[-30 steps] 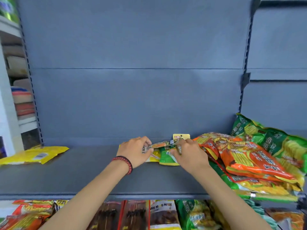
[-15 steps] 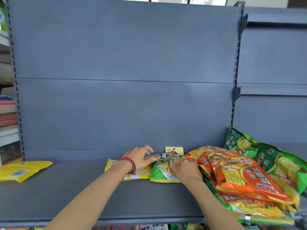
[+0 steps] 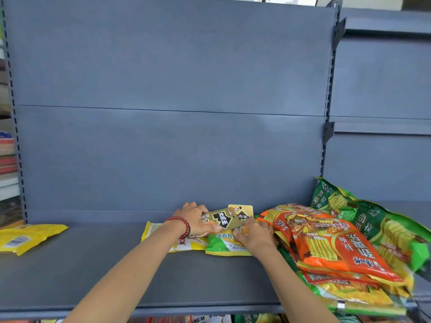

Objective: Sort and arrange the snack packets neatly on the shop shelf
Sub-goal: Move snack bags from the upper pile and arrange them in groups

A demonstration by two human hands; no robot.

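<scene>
My left hand (image 3: 198,220), with a red bead bracelet at the wrist, grips a small gold packet with a black label (image 3: 222,220), lifted a little above the shelf. My right hand (image 3: 255,235) rests on a second gold packet (image 3: 242,212) and on the small green packet (image 3: 224,245) lying flat beneath; its fingers are curled on them. A yellow and white packet (image 3: 163,231) lies under my left wrist. To the right is a heap of large orange packets (image 3: 326,243) on top of green ones (image 3: 382,220).
The grey shelf board (image 3: 93,271) runs from left to right, with its back panel (image 3: 163,159) behind. One yellow packet (image 3: 25,238) lies at the far left. More packets show on the shelf below (image 3: 210,319). A neighbouring shelf bay (image 3: 382,159) stands on the right.
The view has tilted up, so the lower shelf has nearly left the frame. My left hand has raised the gold packet clear of the green one. My right hand stayed on the small packets.
</scene>
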